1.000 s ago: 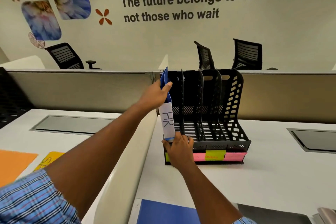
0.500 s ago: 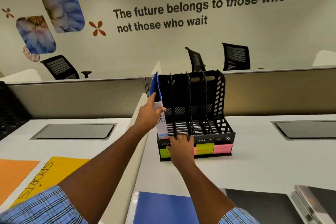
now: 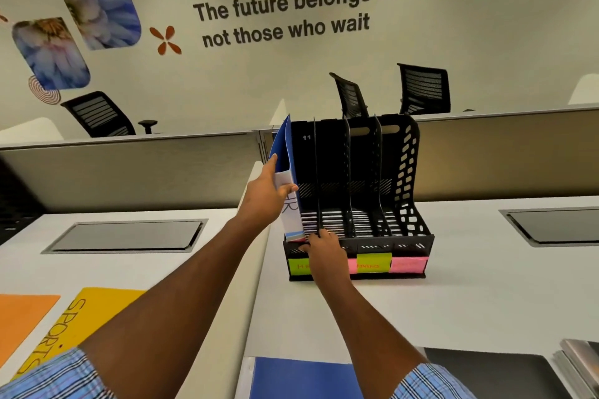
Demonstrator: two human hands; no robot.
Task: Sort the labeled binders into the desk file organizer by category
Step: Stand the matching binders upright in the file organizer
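Item: blue HR binder (image 3: 287, 168). Upright, foot apparently in the leftmost slot of file organizer (image 3: 366, 172) on desk (image 3: 486, 301).
L hand (image 3: 264, 196): pinches spine.
R hand (image 3: 325, 254): fingers curled over front lip.
Rec.: brace rack, slide binder straight back, check vs green tag (image 3: 296, 266).

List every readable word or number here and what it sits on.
"The future belongs to those who take a…" / "not those who wait": wall, first line cut off by the frame.
"SPORTS": yellow folder.
"11": organizer.
"R": binder label, rest under the left hand.
"FINANCE", probably: middle green note.
Left green note: mostly behind the right hand.
Pink notes: too blurred.
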